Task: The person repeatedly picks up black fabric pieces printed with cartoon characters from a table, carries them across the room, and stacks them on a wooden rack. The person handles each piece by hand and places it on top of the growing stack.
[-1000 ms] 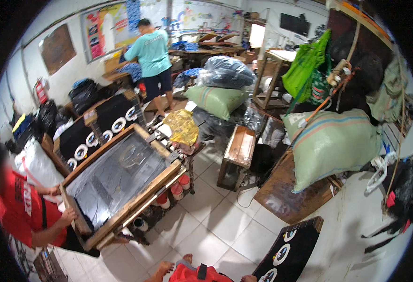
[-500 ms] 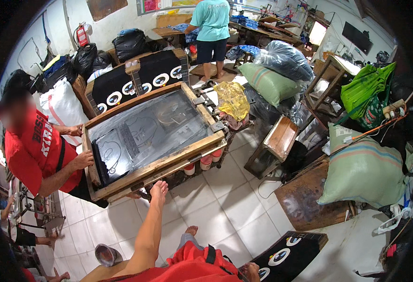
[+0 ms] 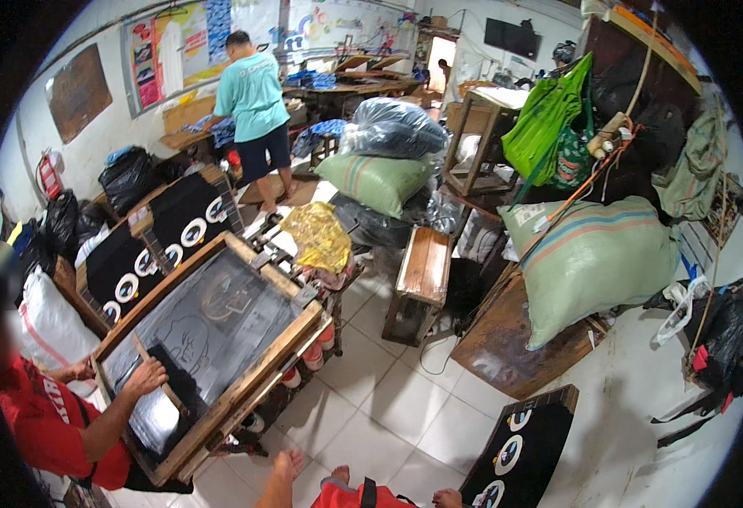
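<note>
My left hand (image 3: pixel 286 466) reaches forward at the lower edge, over the tiled floor, with nothing visible in its loosely bent fingers. At the near edge of a black board (image 3: pixel 507 457) printed with white rings, my right hand (image 3: pixel 448 498) is curled. Its grip is partly cut off by the picture's edge. Ahead and to the left lies a wood-framed printing screen (image 3: pixel 253 372) on a stand, apart from my left hand. A co-worker in red (image 3: pixel 58 415) holds a wooden-handled squeegee (image 3: pixel 158 372) on the screen's mesh.
Similar black boards (image 3: pixel 187 216) lean behind the screen. A yellow cloth (image 3: pixel 316 237) lies at its far end. To the right are a wooden box (image 3: pixel 422 271), a brown panel (image 3: pixel 507 339) and a stuffed green sack (image 3: pixel 596 258). Another person in teal (image 3: pixel 253 102) stands at the back.
My view has turned right, shifting the room leftward. My left hand has drawn back toward me, away from the screen. The co-worker's hand has moved from the frame to the squeegee.
</note>
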{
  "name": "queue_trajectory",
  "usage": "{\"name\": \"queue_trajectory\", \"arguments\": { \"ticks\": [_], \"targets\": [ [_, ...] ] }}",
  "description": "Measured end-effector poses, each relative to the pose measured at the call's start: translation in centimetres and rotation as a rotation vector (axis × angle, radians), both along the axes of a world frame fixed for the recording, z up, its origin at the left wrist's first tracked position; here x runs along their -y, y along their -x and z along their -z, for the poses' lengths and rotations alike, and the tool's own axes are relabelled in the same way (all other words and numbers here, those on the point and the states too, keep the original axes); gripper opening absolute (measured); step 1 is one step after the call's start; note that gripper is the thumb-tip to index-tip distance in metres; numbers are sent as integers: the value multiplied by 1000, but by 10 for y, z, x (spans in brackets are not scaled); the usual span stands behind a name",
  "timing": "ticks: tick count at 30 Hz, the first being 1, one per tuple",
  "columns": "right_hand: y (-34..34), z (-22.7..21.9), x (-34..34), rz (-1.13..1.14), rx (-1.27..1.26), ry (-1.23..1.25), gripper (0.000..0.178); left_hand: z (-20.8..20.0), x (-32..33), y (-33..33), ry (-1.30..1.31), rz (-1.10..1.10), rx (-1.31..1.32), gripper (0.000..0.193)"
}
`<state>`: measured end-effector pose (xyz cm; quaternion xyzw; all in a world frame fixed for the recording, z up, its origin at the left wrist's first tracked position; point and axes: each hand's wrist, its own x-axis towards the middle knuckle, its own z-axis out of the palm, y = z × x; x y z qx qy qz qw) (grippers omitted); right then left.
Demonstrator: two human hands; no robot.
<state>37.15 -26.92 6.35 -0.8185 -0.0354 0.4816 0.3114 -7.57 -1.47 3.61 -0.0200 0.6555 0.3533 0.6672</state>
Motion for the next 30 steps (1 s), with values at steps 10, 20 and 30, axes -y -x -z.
{"name": "queue_trajectory", "arguments": {
  "ticks": [10, 20, 30],
  "targets": [
    [11, 13, 43, -35, -21, 182, 16, -19, 20, -11, 17, 315, -95, 26],
    [7, -16, 48, -58, 26, 167, 13, -42, 29, -28, -23, 302, -71, 18],
    [-35, 54, 94, -40, -68, 95, 4, -73, -76, 72, -478, -694, -96, 14]
  ]
}}
